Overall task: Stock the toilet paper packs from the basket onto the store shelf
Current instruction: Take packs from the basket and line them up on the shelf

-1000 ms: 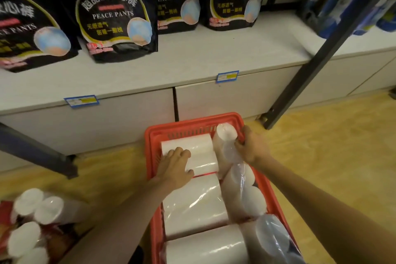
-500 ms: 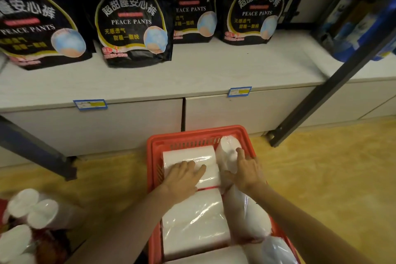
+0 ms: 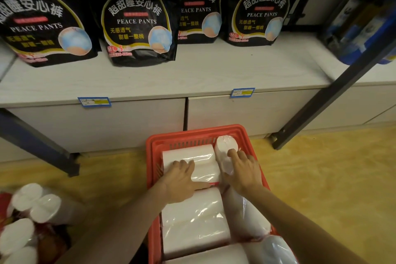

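Observation:
A red basket stands on the floor in front of the white store shelf. It holds several plastic-wrapped white toilet paper packs. My left hand rests on the far flat pack, fingers on top and thumb stretched along its near edge. My right hand lies over a tilted pack of rolls on the basket's right side, its fingers bent over the top and thumb down in the gap at its left. More packs fill the near part of the basket.
Black "Peace Pants" bags stand in a row at the back of the shelf; its front strip is bare. Blue price tags hang on the edge. Dark slanted posts flank the basket. More wrapped rolls lie at lower left. Blue packs sit far right.
My right hand has slid from the top end of the tilted pack down onto its side. My left hand has stayed on the far flat pack. The view has moved closer to the shelf.

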The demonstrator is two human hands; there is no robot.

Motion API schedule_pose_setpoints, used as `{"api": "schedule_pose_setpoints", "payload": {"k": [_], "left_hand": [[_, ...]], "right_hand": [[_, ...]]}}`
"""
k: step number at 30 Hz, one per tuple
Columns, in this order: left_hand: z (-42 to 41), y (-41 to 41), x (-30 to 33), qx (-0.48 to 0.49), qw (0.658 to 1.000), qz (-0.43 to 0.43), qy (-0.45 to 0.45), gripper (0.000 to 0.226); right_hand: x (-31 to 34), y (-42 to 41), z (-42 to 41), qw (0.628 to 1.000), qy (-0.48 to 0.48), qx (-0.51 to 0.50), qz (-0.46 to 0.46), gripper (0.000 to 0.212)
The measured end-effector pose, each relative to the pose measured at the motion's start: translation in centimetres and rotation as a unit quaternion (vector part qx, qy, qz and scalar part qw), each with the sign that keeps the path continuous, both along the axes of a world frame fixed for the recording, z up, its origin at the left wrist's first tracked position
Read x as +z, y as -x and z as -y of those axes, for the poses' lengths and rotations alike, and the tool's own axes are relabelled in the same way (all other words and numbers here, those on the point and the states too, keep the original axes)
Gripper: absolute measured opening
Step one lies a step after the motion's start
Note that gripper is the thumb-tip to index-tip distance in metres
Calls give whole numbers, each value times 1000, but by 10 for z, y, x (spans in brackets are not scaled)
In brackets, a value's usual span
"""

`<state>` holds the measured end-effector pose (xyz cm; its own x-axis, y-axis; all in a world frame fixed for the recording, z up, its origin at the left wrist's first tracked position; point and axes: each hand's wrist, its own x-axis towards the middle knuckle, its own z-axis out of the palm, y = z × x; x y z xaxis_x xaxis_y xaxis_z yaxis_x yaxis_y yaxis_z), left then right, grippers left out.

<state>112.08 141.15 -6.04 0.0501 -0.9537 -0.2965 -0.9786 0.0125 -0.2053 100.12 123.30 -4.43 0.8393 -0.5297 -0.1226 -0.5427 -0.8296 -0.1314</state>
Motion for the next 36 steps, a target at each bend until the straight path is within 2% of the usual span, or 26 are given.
{"api": "schedule_pose_setpoints", "payload": {"k": [5,8,11,13,15,18,20,23,26,29,36], "left_hand": [[-2,-13,-11,9,1000,0,7,73],[-5,-7,-2,-21,999,23,-5,67],[-11,-8,13,-16,999,30,43,81],[-14,-14,12,-16,998,42,48,85],[-12,-19,13,-20,998,44,37,80],[-2,-10,27,23,999,18,-24,50],[1,-7,26,43,999,-11,-22,37],[4,-4,26,77,997,-17,8,53],[1,-2,31,101,994,16,31,66],[-2,-10,40,126,991,20,30,78],[-19,-26,63,201,969,-29,138,77]], "right_hand": [[4,-3,-1,999,-40,17,-3,62],[4,-4,-2,998,-66,-9,1,66],[6,-6,-1,995,-87,-38,14,70],[7,-8,2,989,-134,-49,41,67],[8,-9,6,981,-173,-55,62,65],[9,-8,8,983,-174,-45,49,67],[8,-5,10,985,-166,-28,28,77],[6,-2,9,990,-143,-8,-3,87],[2,-3,0,994,-112,-16,-1,74],[2,-4,-2,991,-127,-23,23,68],[13,1,0,974,-186,-57,114,70]]}}
